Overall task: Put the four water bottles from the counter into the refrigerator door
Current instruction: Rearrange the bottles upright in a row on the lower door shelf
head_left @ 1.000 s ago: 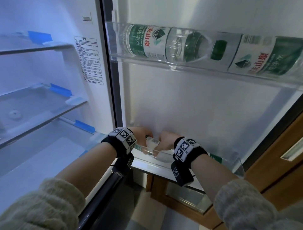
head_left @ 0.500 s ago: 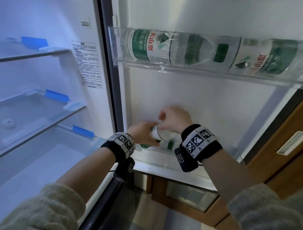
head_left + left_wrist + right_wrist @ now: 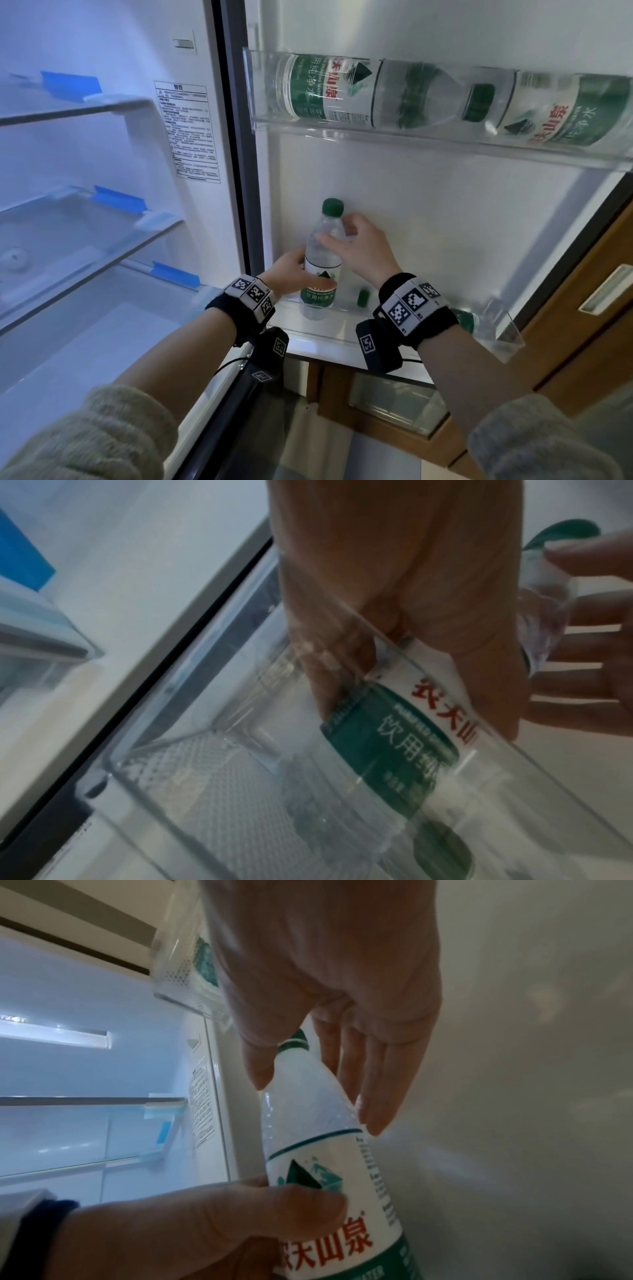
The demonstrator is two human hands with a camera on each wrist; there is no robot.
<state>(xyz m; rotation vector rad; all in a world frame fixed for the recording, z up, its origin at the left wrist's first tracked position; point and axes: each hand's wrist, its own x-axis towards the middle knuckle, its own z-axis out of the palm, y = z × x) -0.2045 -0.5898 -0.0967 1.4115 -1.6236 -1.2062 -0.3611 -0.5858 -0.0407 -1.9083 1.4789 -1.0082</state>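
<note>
Holding: my left hand point(image 3: 289, 272) has a closed grip round the label of an upright bottle point(image 3: 322, 270), thumb across the front.
Right hand point(image 3: 356, 248): fingers nearly straight, resting on the bottle's clear shoulder below the green cap point(image 3: 332, 207); grip open, not clasping.
Bottle position: base inside the lower door bin point(image 3: 507, 346), at its left end, close to the door liner.
Lower bin, other contents: a second bottle point(image 3: 466, 320) lying flat, mostly hidden by my right wrist.
Upper door bin point(image 3: 428, 137): two bottles point(image 3: 342, 90) lying on their sides, end to end.
</note>
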